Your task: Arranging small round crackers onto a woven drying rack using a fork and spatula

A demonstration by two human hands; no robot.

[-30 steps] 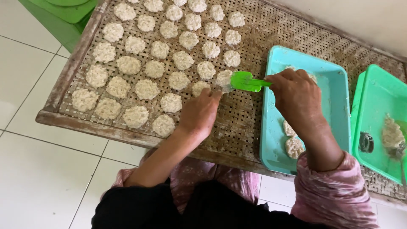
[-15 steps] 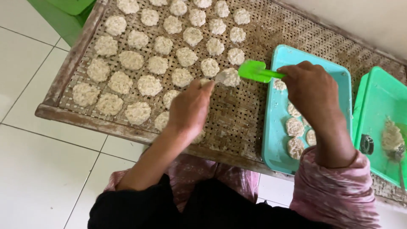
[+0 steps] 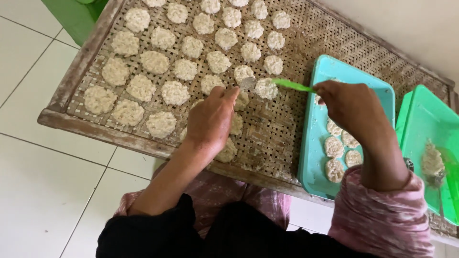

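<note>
right hand [image 3: 351, 107] grip on green spatula [image 3: 292, 86], rice cake [image 3: 266, 89] at tip.

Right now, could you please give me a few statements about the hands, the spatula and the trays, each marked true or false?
1. The right hand holds a green spatula. True.
2. The left hand rests inside the teal tray. False: it is over the woven rack.
3. The teal tray holds a few patties. True.
4. The rack's patties lie in one heap. False: they lie spaced in rows.
5. The spatula tip is at a patty on the rack. True.
</note>
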